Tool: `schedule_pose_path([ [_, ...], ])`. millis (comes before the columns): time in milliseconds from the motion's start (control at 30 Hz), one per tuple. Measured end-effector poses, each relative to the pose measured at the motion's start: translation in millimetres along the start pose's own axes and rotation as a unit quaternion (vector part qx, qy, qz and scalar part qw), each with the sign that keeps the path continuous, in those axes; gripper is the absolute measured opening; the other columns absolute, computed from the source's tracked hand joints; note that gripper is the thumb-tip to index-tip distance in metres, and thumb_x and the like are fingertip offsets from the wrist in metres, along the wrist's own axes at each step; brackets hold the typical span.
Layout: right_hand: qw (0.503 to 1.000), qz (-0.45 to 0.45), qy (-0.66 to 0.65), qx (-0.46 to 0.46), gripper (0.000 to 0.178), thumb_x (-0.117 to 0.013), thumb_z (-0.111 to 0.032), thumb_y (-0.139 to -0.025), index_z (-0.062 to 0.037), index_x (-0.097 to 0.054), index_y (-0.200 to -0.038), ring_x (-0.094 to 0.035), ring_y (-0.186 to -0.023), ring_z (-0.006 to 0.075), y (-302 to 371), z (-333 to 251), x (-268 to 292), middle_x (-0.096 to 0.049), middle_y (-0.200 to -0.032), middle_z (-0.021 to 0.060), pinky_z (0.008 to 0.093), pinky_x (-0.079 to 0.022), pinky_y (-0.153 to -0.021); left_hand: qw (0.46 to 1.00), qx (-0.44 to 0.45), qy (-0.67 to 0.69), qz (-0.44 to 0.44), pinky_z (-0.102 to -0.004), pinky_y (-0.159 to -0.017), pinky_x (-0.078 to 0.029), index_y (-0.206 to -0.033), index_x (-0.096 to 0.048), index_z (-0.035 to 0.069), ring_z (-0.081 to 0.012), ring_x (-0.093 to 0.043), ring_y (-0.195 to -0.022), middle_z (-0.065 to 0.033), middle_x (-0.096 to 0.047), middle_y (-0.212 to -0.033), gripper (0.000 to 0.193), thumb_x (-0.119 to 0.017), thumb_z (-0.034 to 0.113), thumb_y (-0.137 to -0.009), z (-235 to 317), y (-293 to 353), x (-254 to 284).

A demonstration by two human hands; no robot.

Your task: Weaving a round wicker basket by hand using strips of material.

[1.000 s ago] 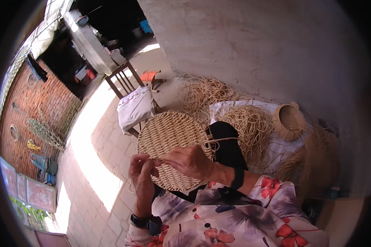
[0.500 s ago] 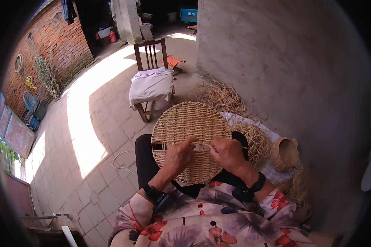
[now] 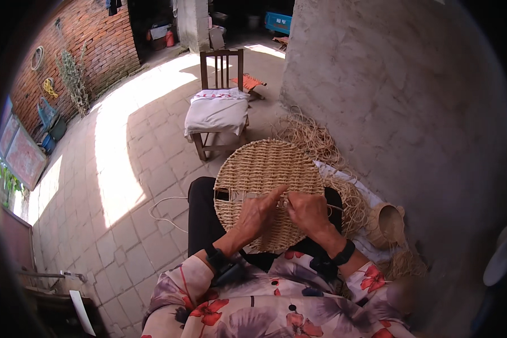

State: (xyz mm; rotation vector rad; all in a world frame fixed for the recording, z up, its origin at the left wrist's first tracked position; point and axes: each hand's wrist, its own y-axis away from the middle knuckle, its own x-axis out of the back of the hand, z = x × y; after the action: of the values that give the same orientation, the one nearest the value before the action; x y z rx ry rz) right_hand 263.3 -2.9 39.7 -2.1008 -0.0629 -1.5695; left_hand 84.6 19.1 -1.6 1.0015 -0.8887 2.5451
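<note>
Woven mat [image 3: 265,169]: round, straw-coloured, it lies on my lap, in front of the wooden chair [image 3: 218,107].
Left hand [image 3: 257,213]: rests on the mat, forefinger stretched toward the middle; I cannot tell if the other fingers pinch anything.
Right hand [image 3: 308,211]: just beside the left one on the mat, fingers closed on a thin straw strand [image 3: 287,204].
Loose straw [image 3: 312,138]: heap behind the mat, by the wall.
Risk: I think the strand may slip or break if pulled too hard; the open slot in the mat may widen.

Both hands cover the lower middle of the round woven mat [image 3: 265,169], and the strand pinched between them is too thin to trace.
</note>
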Motion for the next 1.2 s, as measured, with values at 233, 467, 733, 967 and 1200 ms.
schedule_pose_path([
  [233, 0.995, -0.063, 0.026, -0.077, 0.011, -0.06, -0.01, -0.077, -0.001, -0.065, -0.078, -0.069, -0.066, 0.0353, -1.5, -18.6, -14.3, -0.067, -0.068, 0.0195, 0.0467, -0.054, -0.062, 0.999, -0.012, -0.024, -0.023, -0.0476, -0.057, -0.05, -0.148, -0.038, 0.018, -0.0382, -0.066, -0.067, -0.0194, -0.068, -0.082, 0.075, -0.062, 0.003, -0.078, 7.1, -2.2, 2.3],
  [467, 0.995, -0.032, -0.008, -0.099, 0.012, -0.06, -0.011, -0.079, 0.0002, -0.065, -0.08, -0.068, -0.064, 0.0365, 2.1, -14.8, -23.3, -0.066, -0.066, 0.021, 0.0471, -0.054, -0.062, 0.986, 0.009, -0.061, -0.155, -0.0497, -0.058, -0.05, -0.152, -0.033, 0.022, -0.0384, -0.065, -0.064, -0.0191, -0.065, -0.071, 0.081, -0.066, 0.01, -0.078, 7.2, -28.2, 11.8],
  [733, 0.977, 0.208, 0.009, 0.055, 0.02, -0.069, -0.016, -0.08, -0.0022, -0.06, -0.091, -0.064, -0.071, 0.0332, -10.5, -10.1, 27.6, -0.061, -0.089, 0.0135, 0.0482, -0.048, -0.063, 0.989, 0.046, 0.138, 0.029, -0.0388, -0.055, -0.051, -0.132, -0.051, 0.014, -0.025, -0.064, -0.059, -0.0124, -0.064, -0.068, 0.054, -0.064, 0.007, -0.08, -13.0, -11.9, 22.3],
  [967, 0.919, 0.011, -0.392, -0.046, 0.015, -0.062, -0.009, -0.092, -0.0023, -0.063, -0.106, -0.063, -0.067, 0.0208, -22.6, -41.5, 15.0, -0.063, -0.089, 0.0121, 0.0325, -0.049, -0.062, 0.705, 0.218, 0.67, 0.077, -0.0223, -0.049, -0.038, -0.108, -0.055, 0.005, -0.0075, -0.048, -0.056, -0.0029, -0.057, -0.078, 0.027, -0.057, 0.002, -0.082, 2.3, 1.6, 95.5],
  [1200, 0.925, 0.096, -0.368, 0.019, 0.009, -0.063, -0.005, -0.091, -0.0032, -0.067, -0.099, -0.063, -0.063, 0.0224, -8.9, -47.6, 7.6, -0.063, -0.076, 0.0103, 0.0337, -0.049, -0.06, 0.754, 0.291, 0.586, 0.06, -0.0224, -0.05, -0.041, -0.112, -0.055, 0.006, -0.0083, -0.052, -0.057, -0.0053, -0.063, -0.087, 0.024, -0.063, 0.008, -0.089, -0.6, 10.5, 86.7],
])
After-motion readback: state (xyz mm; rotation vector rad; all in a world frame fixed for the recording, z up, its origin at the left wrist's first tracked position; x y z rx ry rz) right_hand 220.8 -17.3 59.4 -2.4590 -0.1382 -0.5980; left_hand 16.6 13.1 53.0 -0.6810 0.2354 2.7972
